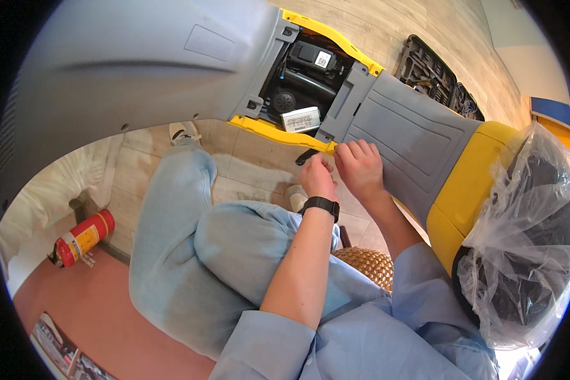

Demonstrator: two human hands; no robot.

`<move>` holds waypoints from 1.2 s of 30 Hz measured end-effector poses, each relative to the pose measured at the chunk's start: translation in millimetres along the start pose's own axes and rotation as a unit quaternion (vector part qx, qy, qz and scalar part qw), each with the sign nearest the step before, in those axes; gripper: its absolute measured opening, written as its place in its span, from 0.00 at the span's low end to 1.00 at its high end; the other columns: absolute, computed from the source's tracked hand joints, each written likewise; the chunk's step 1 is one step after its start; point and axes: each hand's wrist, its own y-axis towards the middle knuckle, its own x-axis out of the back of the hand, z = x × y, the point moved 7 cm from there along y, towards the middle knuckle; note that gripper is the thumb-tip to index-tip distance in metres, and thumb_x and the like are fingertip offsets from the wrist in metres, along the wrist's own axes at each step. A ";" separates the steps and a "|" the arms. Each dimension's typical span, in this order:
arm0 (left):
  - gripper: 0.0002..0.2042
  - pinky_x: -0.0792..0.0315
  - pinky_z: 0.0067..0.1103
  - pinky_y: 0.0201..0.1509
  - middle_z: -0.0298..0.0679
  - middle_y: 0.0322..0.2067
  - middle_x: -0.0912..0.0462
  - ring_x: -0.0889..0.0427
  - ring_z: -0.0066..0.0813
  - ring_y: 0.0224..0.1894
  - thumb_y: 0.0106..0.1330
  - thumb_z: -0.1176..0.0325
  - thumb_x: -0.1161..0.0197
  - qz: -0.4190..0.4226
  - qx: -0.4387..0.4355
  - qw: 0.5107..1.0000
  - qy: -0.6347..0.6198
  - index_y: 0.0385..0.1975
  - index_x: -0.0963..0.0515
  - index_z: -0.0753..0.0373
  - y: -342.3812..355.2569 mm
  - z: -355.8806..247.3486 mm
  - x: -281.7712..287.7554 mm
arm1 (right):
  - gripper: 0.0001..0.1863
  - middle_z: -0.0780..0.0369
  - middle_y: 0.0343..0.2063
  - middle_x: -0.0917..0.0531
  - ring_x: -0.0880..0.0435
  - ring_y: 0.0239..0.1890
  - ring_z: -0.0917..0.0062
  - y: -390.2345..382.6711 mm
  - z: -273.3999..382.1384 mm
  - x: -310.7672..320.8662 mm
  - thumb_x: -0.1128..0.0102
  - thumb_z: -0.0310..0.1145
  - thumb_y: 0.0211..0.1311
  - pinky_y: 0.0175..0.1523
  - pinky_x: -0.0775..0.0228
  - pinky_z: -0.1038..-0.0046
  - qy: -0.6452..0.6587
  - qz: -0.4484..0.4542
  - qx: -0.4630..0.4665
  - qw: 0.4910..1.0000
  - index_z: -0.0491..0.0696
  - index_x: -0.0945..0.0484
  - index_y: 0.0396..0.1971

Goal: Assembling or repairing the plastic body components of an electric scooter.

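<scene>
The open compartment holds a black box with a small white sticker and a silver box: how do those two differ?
The black box is dark; the silver box is pale.
The black box looks bigger than the silver box.
The black box sits on the far side, while the silver box lies beside the near yellow trim.
Both are blocky and carry printing.

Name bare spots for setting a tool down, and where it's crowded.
Free: the grey panel between the open bay and yellow section; wood floor between upper yellow trim and tool case. Crowded: the bay, packed with parts.
</scene>
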 end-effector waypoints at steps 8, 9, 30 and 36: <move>0.06 0.47 0.18 0.16 0.30 0.19 0.33 0.41 0.18 0.16 0.57 0.63 0.46 0.006 0.002 1.000 0.018 0.23 0.31 0.55 -1.6 1.0 -2.7 | 0.12 0.63 0.18 0.28 0.27 0.25 0.69 -2.7 -4.6 -6.0 0.36 0.34 0.49 0.32 0.37 0.68 0.027 0.001 -0.037 0.999 0.50 0.33 0.20; 0.06 0.47 0.18 0.16 0.30 0.19 0.33 0.41 0.18 0.16 0.57 0.63 0.46 0.006 0.001 1.000 0.018 0.23 0.31 0.55 -2.6 0.6 -3.1 | 0.13 0.63 0.18 0.28 0.27 0.25 0.69 -2.6 -5.3 -6.3 0.35 0.35 0.49 0.32 0.37 0.68 0.025 0.000 -0.046 0.999 0.50 0.33 0.21; 0.07 0.48 0.19 0.17 0.28 0.18 0.35 0.42 0.18 0.15 0.57 0.63 0.44 0.016 0.012 1.000 0.009 0.22 0.32 0.55 -1.8 3.0 -1.6 | 0.07 0.66 0.21 0.26 0.27 0.29 0.73 -3.6 -3.3 1.0 0.39 0.34 0.48 0.34 0.39 0.69 0.004 -0.032 -0.002 0.999 0.51 0.29 0.22; 0.07 0.47 0.19 0.17 0.28 0.17 0.35 0.41 0.18 0.15 0.57 0.63 0.44 0.019 0.007 1.000 0.001 0.22 0.32 0.55 -4.8 2.4 -1.6 | 0.12 0.66 0.18 0.27 0.27 0.27 0.73 -2.6 -6.6 -4.0 0.36 0.38 0.49 0.34 0.39 0.69 -0.019 -0.018 -0.033 0.999 0.51 0.31 0.20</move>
